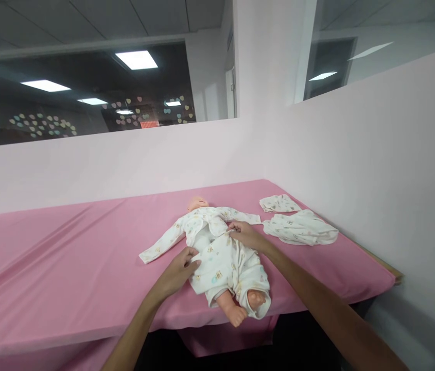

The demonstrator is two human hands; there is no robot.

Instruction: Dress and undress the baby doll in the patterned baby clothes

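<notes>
A baby doll [236, 314] lies on its back with its head away from me and its bare feet at the table's near edge. It wears a white printed baby top [205, 220] with the sleeves spread out. White printed baby pants [217, 263] cover its legs, and both feet poke out of the leg openings. My left hand [178, 270] pinches the pants' waist at the left side. At the right side of the waist, my right hand [245, 235] has its fingers closed on the waistband. The fingertips are partly hidden in the fabric.
A pink cloth [78, 278] with creases covers the table. To the right of the doll lie a folded white printed cloth [279, 203] and a larger crumpled white garment [302, 228]. White walls [356, 154] with windows border the table behind and at the right.
</notes>
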